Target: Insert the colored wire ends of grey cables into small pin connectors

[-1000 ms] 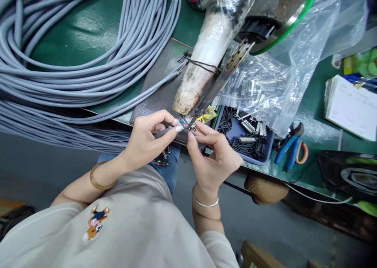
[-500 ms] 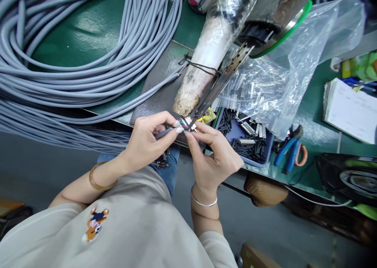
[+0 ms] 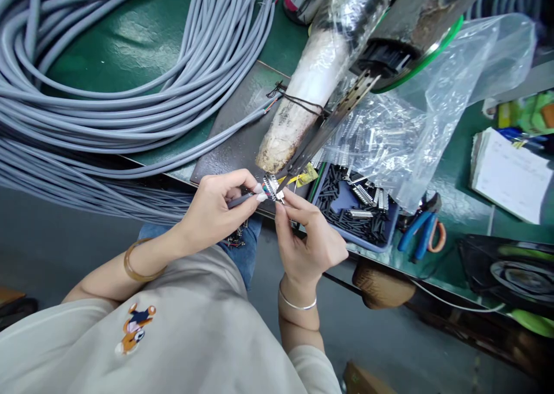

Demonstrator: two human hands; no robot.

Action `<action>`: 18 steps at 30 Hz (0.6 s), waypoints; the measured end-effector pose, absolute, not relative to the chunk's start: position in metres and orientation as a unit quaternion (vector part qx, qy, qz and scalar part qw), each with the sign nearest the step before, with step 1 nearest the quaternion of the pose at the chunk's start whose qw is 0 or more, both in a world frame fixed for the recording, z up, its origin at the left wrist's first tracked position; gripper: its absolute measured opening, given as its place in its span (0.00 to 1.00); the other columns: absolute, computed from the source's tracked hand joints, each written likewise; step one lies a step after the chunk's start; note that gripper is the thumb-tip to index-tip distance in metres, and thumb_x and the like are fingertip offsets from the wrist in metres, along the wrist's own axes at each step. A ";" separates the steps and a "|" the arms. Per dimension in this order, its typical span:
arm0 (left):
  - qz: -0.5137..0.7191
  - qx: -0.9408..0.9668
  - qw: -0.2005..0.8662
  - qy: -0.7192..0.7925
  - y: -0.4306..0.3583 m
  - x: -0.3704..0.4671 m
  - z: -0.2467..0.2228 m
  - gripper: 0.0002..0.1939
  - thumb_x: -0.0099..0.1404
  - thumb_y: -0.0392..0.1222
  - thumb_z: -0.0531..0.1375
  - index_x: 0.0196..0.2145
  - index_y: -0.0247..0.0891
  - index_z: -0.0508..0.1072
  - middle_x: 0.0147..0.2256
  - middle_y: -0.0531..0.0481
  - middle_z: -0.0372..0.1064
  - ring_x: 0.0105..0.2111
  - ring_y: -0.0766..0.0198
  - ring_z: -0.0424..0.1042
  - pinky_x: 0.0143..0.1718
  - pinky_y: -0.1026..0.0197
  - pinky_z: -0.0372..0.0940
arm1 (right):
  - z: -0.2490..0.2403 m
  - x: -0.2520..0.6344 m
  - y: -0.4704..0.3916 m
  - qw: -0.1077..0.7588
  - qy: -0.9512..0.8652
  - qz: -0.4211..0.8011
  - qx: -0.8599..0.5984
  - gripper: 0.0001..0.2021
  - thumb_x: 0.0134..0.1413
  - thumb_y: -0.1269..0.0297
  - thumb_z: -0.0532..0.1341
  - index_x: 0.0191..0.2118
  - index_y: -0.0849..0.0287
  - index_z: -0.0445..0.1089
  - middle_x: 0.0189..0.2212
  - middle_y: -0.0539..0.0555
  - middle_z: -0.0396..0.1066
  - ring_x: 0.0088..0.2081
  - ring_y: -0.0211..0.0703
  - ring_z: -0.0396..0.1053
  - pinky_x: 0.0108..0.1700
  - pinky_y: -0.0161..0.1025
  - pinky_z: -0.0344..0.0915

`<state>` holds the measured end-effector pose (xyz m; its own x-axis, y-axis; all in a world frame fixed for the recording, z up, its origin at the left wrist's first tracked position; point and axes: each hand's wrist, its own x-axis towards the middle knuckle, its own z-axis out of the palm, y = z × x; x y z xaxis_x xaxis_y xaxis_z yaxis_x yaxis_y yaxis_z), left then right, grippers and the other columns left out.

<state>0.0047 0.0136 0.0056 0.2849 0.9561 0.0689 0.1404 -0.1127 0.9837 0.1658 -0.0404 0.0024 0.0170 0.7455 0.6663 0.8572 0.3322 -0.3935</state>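
Observation:
My left hand (image 3: 219,209) is closed in a pinch on a grey cable (image 3: 239,200) whose thin coloured wires reach a small metal connector (image 3: 271,185). My right hand (image 3: 309,232) pinches the connector's other side, thumb and forefinger at its lower right end. A dark metal bar (image 3: 320,130) slants down from a stand, its tip over the connector. Just left of the bar is a white, scorched wrapped tube (image 3: 303,88). Where the wires meet the connector is too small to make out.
Grey cable coils (image 3: 130,117) cover the left of the green table (image 3: 125,42). Right of my hands lie a blue tray (image 3: 381,245) of connectors and black sleeves, a plastic bag (image 3: 454,88), blue-handled pliers (image 3: 426,232) and a paper pad (image 3: 511,172).
The connector shows more fully between my fingers, turned more upright. My right hand has shifted slightly left and down relative to the bar. The whole view has moved a little.

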 end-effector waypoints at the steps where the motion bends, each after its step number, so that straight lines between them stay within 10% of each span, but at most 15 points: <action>1: 0.405 0.626 0.501 0.440 0.013 0.005 0.005 0.09 0.65 0.43 0.67 0.31 0.36 0.75 0.24 0.52 0.71 0.20 0.72 0.63 0.20 0.67 0.56 | 0.002 0.166 -0.041 0.418 -0.701 -0.067 -0.574 0.06 0.60 0.71 0.68 0.37 0.52 0.72 0.43 0.49 0.84 0.35 0.41 0.83 0.36 0.34 0.77; 13: 0.422 0.662 0.466 0.409 0.012 0.006 0.004 0.04 0.62 0.34 0.65 0.29 0.35 0.75 0.24 0.55 0.69 0.21 0.74 0.55 0.22 0.67 0.52 | -0.007 0.167 -0.048 0.450 -0.661 -0.018 -0.600 0.05 0.60 0.70 0.67 0.40 0.52 0.74 0.40 0.49 0.84 0.34 0.41 0.83 0.31 0.34 0.76; 18: 0.394 0.611 0.540 0.424 0.013 0.006 0.004 0.04 0.59 0.33 0.64 0.28 0.35 0.72 0.17 0.62 0.50 0.18 0.76 0.46 0.19 0.67 0.41 | -0.003 0.172 -0.048 0.670 -0.553 -0.058 -0.491 0.07 0.63 0.68 0.65 0.45 0.51 0.78 0.24 0.43 0.75 0.14 0.32 0.62 0.18 0.36 0.62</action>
